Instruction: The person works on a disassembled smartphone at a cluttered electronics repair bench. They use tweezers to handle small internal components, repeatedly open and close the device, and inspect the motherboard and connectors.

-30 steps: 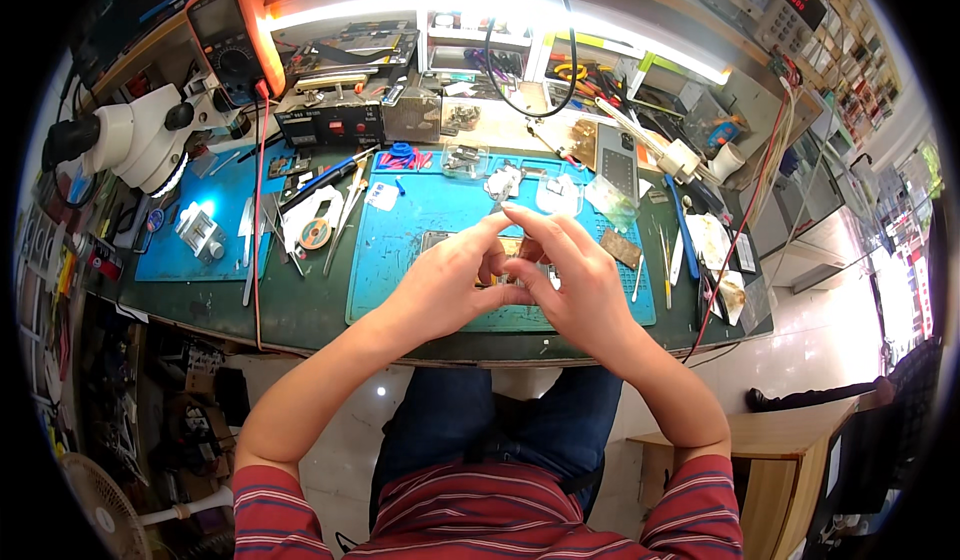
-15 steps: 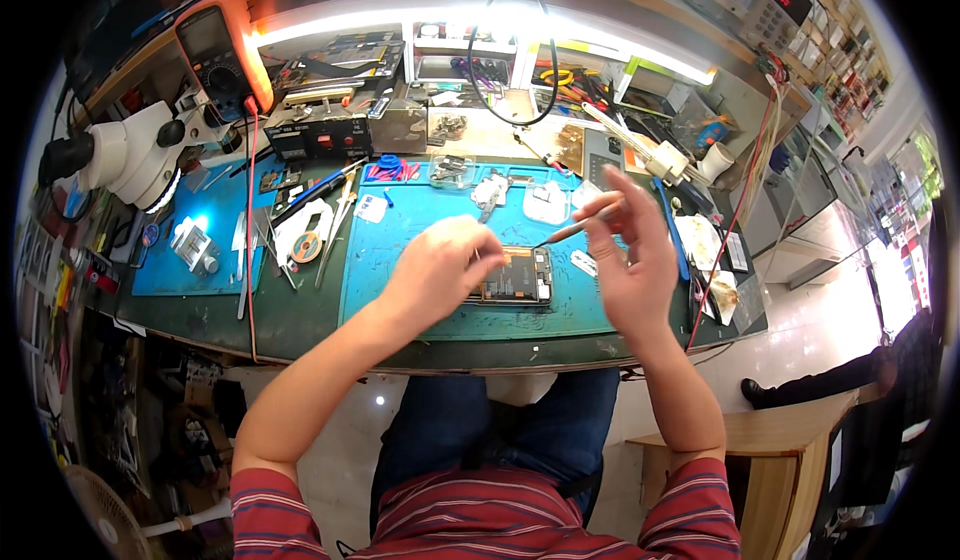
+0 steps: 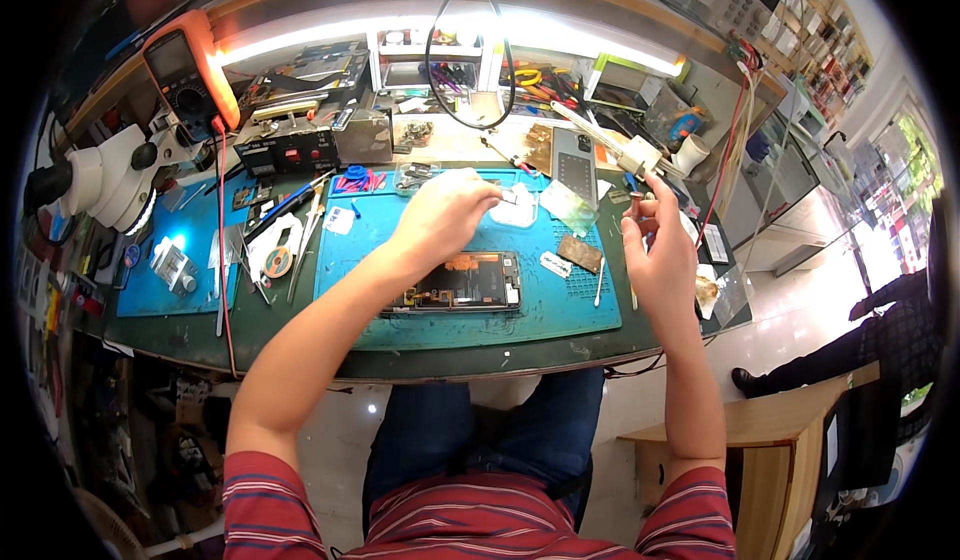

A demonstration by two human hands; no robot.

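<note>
An opened phone (image 3: 480, 285) lies on the blue work mat (image 3: 420, 335), its black battery and inner parts showing. Beyond it my left hand (image 3: 445, 218) is pinched at the edge of a small clear dish (image 3: 515, 210); whatever its fingertips hold is too small to make out. My right hand (image 3: 662, 250) is raised over the right side of the bench, away from the phone. Its fingers are closed round a screwdriver (image 3: 637, 203), seen mostly end-on and largely covered by the fingers.
Right of the phone lie a brown plate (image 3: 580, 253), a white-tipped stick (image 3: 599, 285) and a grey phone back (image 3: 573, 165). At the left stand a microscope (image 3: 105, 175) and an orange multimeter (image 3: 190, 75). A cable loop (image 3: 430, 70) hangs above. Someone's leg (image 3: 800, 355) shows at far right.
My left hand has moved from the phone out to the clear dish. My right hand has drawn the screwdriver away from the phone to the right. The view has shifted slightly.
</note>
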